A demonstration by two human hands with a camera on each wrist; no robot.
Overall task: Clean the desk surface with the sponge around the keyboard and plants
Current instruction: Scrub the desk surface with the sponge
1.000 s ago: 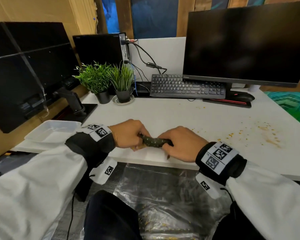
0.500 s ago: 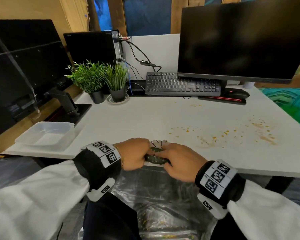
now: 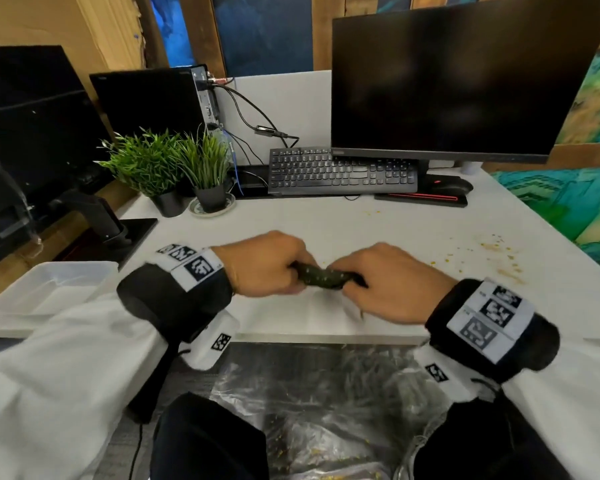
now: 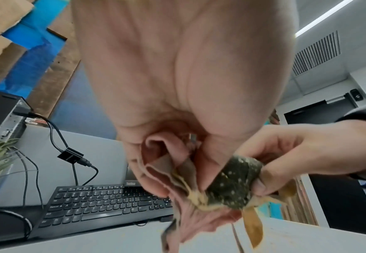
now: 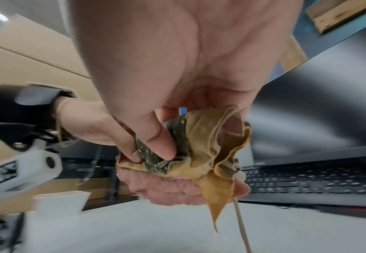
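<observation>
Dark green, pale-flecked sponge (image 3: 321,276) is held between both hands above the near edge of the white bench (image 3: 326,230), only its middle showing from the head view. Left hand (image 3: 264,265) has fingers clenched round one end; right hand (image 3: 392,282) has fingers clenched round the other end. Wrist views add what the head view hides: a tan, crumpled underside (image 5: 208,137) bunched in the right palm, with thin tan strips hanging below it, and the right thumb (image 5: 156,137) pressing the green face. Whether the sponge touches the bench cannot be settled; it appears held just clear. Yellow-brown crumbs and a smear (image 3: 499,258) lie on the bench to the right of the hands. At the rear stand two potted plants (image 3: 174,168), the right one on a saucer, beside a black keyboard (image 3: 340,171) partly under a dark monitor (image 3: 458,81). A white tray (image 3: 45,289) sits at the left edge, cut off by the left sleeve. Motion blur softens both wrist views.
</observation>
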